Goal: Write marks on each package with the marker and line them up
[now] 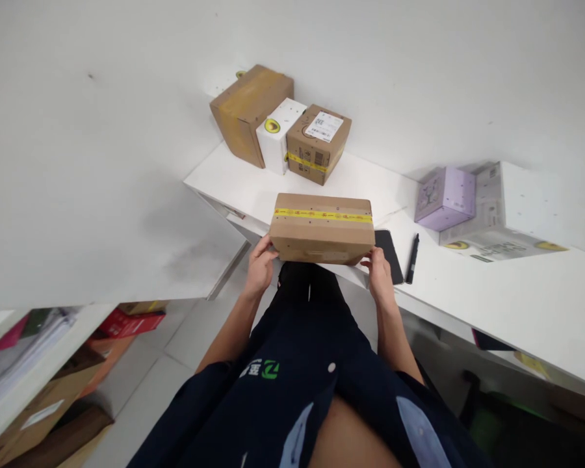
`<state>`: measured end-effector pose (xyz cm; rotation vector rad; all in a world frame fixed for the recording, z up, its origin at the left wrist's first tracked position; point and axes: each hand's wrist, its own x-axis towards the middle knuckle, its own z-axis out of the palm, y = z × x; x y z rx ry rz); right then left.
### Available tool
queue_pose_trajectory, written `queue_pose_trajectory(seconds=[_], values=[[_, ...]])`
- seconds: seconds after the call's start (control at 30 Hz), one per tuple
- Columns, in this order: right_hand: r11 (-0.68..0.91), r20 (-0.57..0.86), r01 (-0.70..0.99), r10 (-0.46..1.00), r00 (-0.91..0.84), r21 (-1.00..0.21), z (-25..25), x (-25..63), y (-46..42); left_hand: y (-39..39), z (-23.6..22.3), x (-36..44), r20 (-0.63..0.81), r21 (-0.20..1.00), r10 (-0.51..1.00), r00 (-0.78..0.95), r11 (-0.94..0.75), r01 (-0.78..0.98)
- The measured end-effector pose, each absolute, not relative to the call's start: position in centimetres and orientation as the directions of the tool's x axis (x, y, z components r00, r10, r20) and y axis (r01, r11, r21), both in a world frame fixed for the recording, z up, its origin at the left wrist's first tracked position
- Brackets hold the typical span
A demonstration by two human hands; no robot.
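A brown cardboard box (322, 234) with a strip of yellow printed tape along its top is held between my two hands, at the front edge of the white desk. My left hand (260, 266) grips its lower left corner, the fingers partly hidden by the box. At the lower right corner, my right hand (379, 273) has its fingers closed on the cardboard. Just right of that hand lie a black phone (390, 255) and a black marker pen (412, 259).
At the desk's back left stand a large taped carton (251, 107), a white avocado-print box (276, 140) and a labelled brown box (316, 146). A purple box (445, 198) and a larger white box (502, 214) stand on the right. Shelves (43, 364) hold cartons at lower left.
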<state>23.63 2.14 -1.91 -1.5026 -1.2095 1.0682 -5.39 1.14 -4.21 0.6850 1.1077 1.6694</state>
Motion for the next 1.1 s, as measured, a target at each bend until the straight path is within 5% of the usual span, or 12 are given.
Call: queue_pose_trajectory(seconds=[0.5,0.67,0.83,1.1], values=[[-0.162,-0.135,0.23,0.983,0.127,-0.96,-0.5,23.8,2.1,1.4,-4.0,-4.8,-0.382,0.858,0.822,-0.422,0.146,-0.492],[-0.124,-0.095,0.307,0.99,0.108,-0.943,-0.2,24.0,1.9,1.3,-3.9,-4.5,-0.529,0.789,0.808,-0.259,0.356,-0.501],[-0.171,-0.142,0.247,0.981,0.133,-0.954,-0.4,23.4,2.0,1.0,-2.9,-4.8,-0.395,0.788,0.891,-0.223,0.204,-0.581],[-0.128,-0.118,0.131,0.989,0.085,-0.983,-2.1,23.4,2.3,0.4,-1.0,-6.0,-0.031,0.9,0.936,-0.35,-0.127,-0.418]])
